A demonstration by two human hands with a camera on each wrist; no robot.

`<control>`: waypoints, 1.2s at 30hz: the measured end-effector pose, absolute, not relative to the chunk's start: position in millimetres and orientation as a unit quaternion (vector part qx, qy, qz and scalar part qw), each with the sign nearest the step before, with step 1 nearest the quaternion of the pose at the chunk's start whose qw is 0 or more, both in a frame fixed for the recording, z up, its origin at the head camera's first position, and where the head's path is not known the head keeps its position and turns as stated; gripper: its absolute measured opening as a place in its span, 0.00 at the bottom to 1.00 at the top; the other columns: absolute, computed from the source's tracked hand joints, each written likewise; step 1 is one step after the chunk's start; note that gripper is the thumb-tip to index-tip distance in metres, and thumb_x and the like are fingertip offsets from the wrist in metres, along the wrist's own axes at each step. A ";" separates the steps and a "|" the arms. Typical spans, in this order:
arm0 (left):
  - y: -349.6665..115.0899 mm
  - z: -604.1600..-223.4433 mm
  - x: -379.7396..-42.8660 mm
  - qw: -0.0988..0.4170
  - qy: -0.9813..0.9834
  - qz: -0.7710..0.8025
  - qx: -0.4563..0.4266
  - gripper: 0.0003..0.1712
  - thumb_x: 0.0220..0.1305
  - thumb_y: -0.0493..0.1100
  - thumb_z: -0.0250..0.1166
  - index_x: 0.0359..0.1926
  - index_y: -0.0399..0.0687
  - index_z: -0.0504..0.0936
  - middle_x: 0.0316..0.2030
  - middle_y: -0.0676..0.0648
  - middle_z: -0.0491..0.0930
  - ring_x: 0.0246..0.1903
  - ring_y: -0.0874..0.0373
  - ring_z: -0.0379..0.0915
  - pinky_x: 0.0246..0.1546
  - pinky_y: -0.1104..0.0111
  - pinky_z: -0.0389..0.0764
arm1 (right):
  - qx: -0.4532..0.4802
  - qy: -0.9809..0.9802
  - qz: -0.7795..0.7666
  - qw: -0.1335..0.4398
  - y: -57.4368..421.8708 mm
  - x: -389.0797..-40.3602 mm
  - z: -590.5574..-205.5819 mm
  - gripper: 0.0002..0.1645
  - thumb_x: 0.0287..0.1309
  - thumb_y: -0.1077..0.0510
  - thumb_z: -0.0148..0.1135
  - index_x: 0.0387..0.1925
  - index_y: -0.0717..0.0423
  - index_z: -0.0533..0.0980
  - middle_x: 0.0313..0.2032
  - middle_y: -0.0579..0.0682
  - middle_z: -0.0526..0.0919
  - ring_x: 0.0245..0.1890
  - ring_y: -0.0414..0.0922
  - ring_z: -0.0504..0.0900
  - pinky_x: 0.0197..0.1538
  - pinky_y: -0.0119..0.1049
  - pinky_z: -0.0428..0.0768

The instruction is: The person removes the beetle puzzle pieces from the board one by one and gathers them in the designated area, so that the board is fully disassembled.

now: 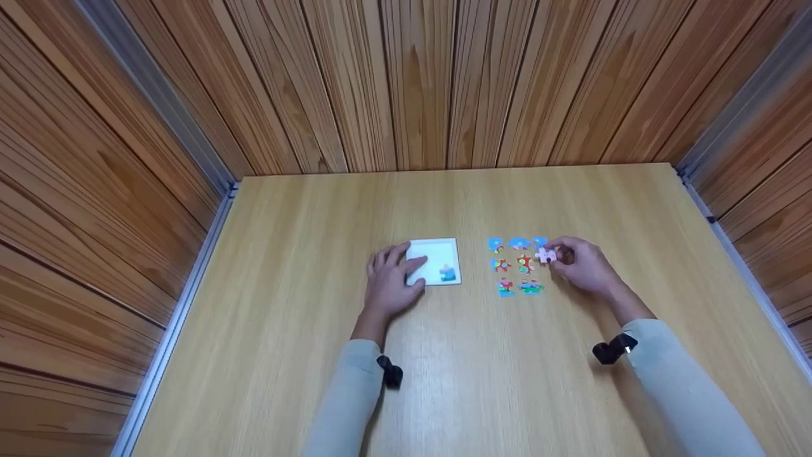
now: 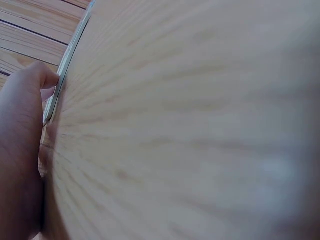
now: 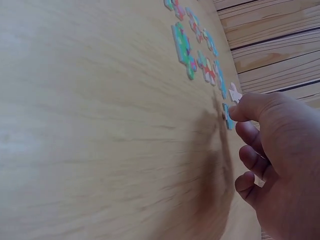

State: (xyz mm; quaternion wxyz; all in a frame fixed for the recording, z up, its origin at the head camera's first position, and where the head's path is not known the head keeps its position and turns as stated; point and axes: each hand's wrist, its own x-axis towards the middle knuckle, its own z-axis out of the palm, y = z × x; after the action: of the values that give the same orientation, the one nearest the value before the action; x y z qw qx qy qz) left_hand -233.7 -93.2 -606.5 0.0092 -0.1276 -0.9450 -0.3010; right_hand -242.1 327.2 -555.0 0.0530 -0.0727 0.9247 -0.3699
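My left hand (image 1: 390, 285) rests at the left side of a white square puzzle tray (image 1: 434, 254), its fingers spread over the edge. In the left wrist view, the thumb (image 2: 42, 75) lies along the rim. One blue-green jigsaw piece (image 1: 448, 275) sits in the tray's lower right corner. My right hand (image 1: 585, 265) pinches a pale pink jigsaw piece (image 1: 545, 255) between thumb and index finger, raised over the table. The right wrist view shows this piece (image 3: 234, 93) past the thumb tip, the other fingers loosely curled.
Several colourful jigsaw pieces lie in rows between tray and right hand, among them a star-patterned red one (image 1: 524, 264) and a green one (image 1: 531, 287). A blue piece (image 1: 540, 242) lies just behind the held one. Wooden walls (image 1: 419, 89) enclose the table (image 1: 469, 355).
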 end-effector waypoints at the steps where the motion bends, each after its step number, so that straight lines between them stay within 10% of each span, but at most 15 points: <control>1: -93.3 -606.4 -233.6 0.009 -0.945 -0.302 -0.128 0.31 0.74 0.59 0.64 0.75 0.66 0.85 0.87 0.44 0.66 0.84 0.35 0.57 0.88 0.28 0.46 | -0.073 0.925 -0.370 0.053 327.6 -241.2 -556.3 0.21 0.72 0.68 0.68 0.64 0.65 0.83 0.44 0.57 0.81 0.42 0.45 0.75 0.39 0.25 0.73; 36: -93.0 -605.8 -231.9 0.016 -0.945 -0.301 -0.127 0.30 0.74 0.59 0.64 0.74 0.65 0.86 0.86 0.44 0.67 0.84 0.36 0.57 0.88 0.28 0.47 | -0.077 0.934 -0.346 0.052 331.8 -237.1 -567.8 0.24 0.70 0.67 0.64 0.65 0.66 0.83 0.48 0.61 0.81 0.49 0.52 0.77 0.47 0.23 0.72</control>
State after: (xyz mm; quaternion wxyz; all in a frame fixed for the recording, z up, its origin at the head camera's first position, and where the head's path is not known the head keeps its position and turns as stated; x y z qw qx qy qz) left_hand -231.9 -93.0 -605.8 0.0158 -0.1269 -0.9449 -0.3015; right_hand -237.1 331.8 -567.8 0.0524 -0.0768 0.9337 -0.3457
